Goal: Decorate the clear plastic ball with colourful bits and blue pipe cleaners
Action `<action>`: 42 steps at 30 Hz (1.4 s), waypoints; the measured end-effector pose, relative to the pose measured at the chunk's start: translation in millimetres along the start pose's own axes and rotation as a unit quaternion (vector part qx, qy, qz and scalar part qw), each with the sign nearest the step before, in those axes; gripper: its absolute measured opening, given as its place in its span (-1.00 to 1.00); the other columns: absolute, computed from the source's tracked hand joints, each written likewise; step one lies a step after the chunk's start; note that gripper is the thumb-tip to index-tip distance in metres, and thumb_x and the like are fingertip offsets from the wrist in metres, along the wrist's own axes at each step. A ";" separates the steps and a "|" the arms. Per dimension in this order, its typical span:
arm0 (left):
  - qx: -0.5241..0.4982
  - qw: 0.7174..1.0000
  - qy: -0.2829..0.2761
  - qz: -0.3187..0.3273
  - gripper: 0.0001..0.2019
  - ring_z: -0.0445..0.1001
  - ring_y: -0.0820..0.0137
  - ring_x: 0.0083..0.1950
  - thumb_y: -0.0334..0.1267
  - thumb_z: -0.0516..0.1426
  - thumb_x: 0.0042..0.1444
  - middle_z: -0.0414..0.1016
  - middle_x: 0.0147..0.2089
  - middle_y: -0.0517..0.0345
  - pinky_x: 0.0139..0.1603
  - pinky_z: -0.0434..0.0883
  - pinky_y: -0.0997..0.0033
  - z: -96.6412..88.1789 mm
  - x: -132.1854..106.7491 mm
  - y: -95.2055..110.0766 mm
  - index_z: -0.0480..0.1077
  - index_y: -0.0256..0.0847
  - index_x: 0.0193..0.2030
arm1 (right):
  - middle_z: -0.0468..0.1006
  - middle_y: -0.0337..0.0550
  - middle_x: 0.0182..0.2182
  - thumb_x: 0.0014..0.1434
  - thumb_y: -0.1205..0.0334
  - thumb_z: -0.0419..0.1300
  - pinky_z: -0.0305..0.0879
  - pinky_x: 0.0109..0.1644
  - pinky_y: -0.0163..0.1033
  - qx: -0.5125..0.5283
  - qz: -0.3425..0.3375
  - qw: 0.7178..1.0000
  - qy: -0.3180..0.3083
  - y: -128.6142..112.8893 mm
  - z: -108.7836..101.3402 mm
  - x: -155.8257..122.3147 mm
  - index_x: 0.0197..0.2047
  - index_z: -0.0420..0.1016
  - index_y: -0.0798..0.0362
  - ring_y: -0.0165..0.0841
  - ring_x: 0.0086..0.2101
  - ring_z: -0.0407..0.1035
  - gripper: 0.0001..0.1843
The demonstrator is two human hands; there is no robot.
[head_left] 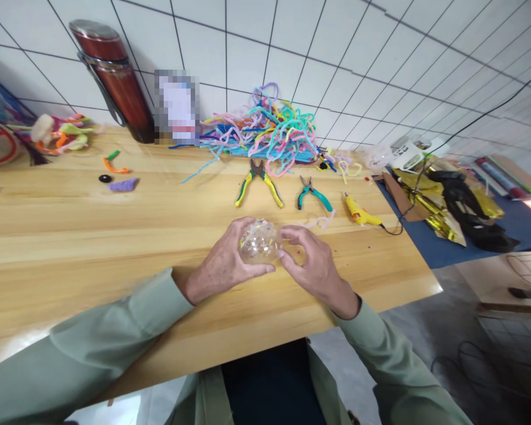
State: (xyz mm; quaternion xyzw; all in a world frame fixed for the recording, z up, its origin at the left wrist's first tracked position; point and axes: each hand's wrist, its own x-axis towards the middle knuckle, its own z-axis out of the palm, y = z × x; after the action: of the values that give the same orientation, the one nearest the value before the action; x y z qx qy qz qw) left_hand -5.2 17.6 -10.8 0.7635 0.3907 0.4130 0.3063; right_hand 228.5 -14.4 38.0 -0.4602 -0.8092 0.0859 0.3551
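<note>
**Slippage risk: clear ball being squeezed between two hands**

Scraps are lying at far left, well apart from the hands and blocking nothing: an orange-and-green scrap (114, 162), a black bead (105, 178) and a purple piece (123, 185). At mid-tabletop (71, 236) the left hand (221, 265) is cupping a clear ball (259, 242) with coloured bits inside. The right hand (314, 265) is pressing its fingers (292, 233) on the opposite side, so both are grasping the ball. Whether it is touching the wood, I cannot tell.

As I am judging it, an uneven squeeze could be sending the smooth shell sliding out and rolling toward the near edge. Too hard a squeeze could be cracking it and scattering the bits.

Behind the hands, yellow-handled pliers (259, 183) and teal-handled pliers (314, 195) are lying near. A pale pipe-cleaner piece (321, 221) is sitting just beside the right hand. Further right, a yellow glue gun (360, 211) is trailing its cord (392, 230) toward the blue mat (469, 242), where a sweeping sleeve could be snagging it.
</note>
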 end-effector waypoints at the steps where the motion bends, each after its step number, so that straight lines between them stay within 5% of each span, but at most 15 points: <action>1: 0.000 1.000 0.005 0.002 -0.08 0.59 -0.04 0.30 0.11 0.52 0.01 0.50 0.30 -0.17 0.34 0.56 -0.15 0.2 0.3 1.2 0.22 -0.13 0.39 | 0.75 0.04 0.02 0.38 0.30 0.27 0.71 0.08 0.03 -0.026 -0.028 0.999 0.007 -1.8 -2.5 0.5 0.17 0.51 -0.05 -0.12 0.01 0.69 -0.70; 12: -0.008 1.000 0.013 0.013 -0.20 0.60 -0.03 0.25 0.03 0.51 0.03 0.55 0.22 -0.09 0.32 0.59 -0.17 -0.1 2.6 2.3 0.33 -0.06 0.34 | 0.77 0.02 0.04 0.49 0.46 0.10 0.72 0.14 -0.02 -0.149 -0.152 0.973 -0.089 -2.2 -13.2 -2.7 0.22 0.58 -0.01 -0.14 0.08 0.68 -0.63; 17: -0.005 0.999 0.018 0.030 -0.21 0.61 0.00 0.24 0.05 0.50 0.06 0.54 0.22 -0.09 0.30 0.59 -0.12 2.1 2.7 0.3 0.32 -0.09 0.35 | 0.78 0.08 -0.05 0.49 0.44 0.12 0.74 0.09 -0.04 -0.180 -0.196 0.963 -0.049 -3.9 -9.7 0.7 0.15 0.58 0.07 -0.14 -0.01 0.71 -0.71; 31: -0.019 1.000 0.014 0.016 -0.26 0.59 -0.01 0.26 0.02 0.47 0.09 0.53 0.22 -0.07 0.32 0.58 -0.15 2.9 4.4 0.0 0.32 -0.05 0.33 | 0.73 0.00 -0.19 0.49 0.44 0.06 0.72 0.04 0.00 -0.182 -0.171 0.964 -0.087 0.0 -9.2 5.7 -0.06 0.61 -0.01 -0.13 -0.09 0.68 -0.70; 38: -0.014 1.000 0.008 -0.013 -0.22 0.60 0.01 0.25 -0.01 0.48 0.06 0.53 0.23 -0.08 0.33 0.57 -0.12 0.9 5.6 4.2 0.29 -0.10 0.35 | 0.77 -0.05 -0.01 0.52 0.40 0.11 0.68 0.14 -0.05 -0.089 -0.141 0.985 -0.043 10.7 -9.6 3.4 0.18 0.57 -0.05 -0.20 0.03 0.69 -0.69; 42: -0.020 1.000 0.009 -0.011 -0.22 0.60 0.04 0.23 -0.01 0.49 0.06 0.53 0.23 -0.06 0.30 0.59 -0.08 1.7 4.5 3.4 0.29 -0.08 0.35 | 0.76 -0.03 0.03 0.52 0.37 0.14 0.68 0.17 -0.01 -0.109 -0.145 0.980 -0.078 10.4 -12.4 1.7 0.24 0.54 -0.05 -0.16 0.08 0.67 -0.68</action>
State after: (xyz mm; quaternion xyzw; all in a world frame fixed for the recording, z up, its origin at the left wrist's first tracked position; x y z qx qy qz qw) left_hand -0.9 19.5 -7.1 0.7494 0.3934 0.4242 0.3220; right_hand 243.1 -9.5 43.1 -0.3664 -0.8967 -0.0196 0.2475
